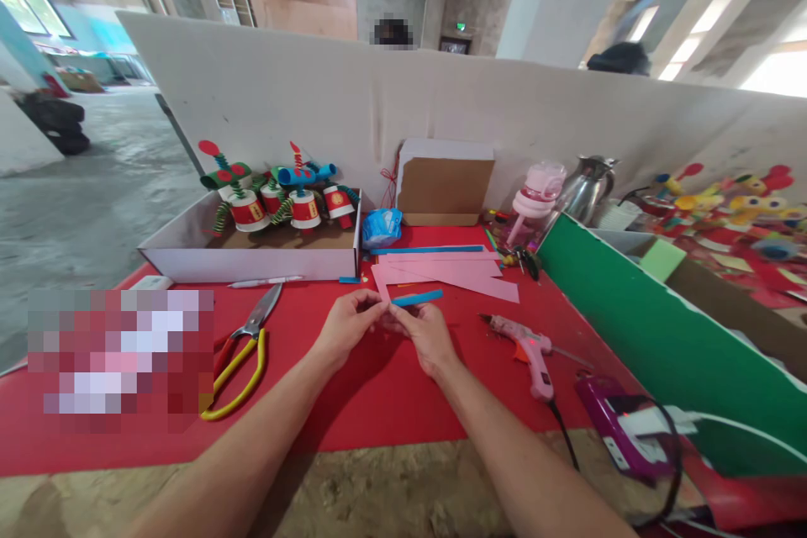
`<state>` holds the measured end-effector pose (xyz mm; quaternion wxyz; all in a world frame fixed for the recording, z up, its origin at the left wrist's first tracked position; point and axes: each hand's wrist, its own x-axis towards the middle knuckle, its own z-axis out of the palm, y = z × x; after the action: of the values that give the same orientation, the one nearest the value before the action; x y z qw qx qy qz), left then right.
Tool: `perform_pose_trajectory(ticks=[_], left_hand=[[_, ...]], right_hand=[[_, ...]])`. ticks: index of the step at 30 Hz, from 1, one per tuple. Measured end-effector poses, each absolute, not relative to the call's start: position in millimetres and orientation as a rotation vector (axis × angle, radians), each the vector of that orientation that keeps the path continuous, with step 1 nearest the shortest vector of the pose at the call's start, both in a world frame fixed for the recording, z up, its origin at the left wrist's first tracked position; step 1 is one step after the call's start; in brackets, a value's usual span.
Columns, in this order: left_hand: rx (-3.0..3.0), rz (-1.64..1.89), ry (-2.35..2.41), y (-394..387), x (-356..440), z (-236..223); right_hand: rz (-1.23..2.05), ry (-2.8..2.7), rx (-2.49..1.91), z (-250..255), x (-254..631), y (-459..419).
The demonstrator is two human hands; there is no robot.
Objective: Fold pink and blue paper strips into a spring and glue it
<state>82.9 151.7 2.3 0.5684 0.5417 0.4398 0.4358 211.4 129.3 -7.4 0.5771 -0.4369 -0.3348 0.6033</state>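
Observation:
Over the red table covering (353, 412), my left hand (351, 326) and my right hand (426, 338) meet, fingertips pinched together. A pink paper strip (381, 282) stands up from between them, slanting to the upper left. From the same spot a blue paper strip (419, 298) points right, over my right hand's fingers. The two strips come together at my fingertips; whether they are joined there is hidden. Just beyond lie pink paper sheets (441, 269) with another blue strip (435, 250) across them.
Yellow-and-red handled scissors (249, 345) lie at left, a pink glue gun (526, 349) at right. A white box (252, 265) holds several paper-cup figures (301, 210). A green-sided box (605, 328) and a purple power strip (624, 429) with cables border the right.

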Motion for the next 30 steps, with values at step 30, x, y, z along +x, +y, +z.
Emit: perform_pose_trajectory(ticks=[30], left_hand=[[1.198, 1.126, 1.128, 157.1, 79.4, -1.6]], right_hand=[[1.006, -0.782, -1.120, -3.6, 224.6, 135.7]])
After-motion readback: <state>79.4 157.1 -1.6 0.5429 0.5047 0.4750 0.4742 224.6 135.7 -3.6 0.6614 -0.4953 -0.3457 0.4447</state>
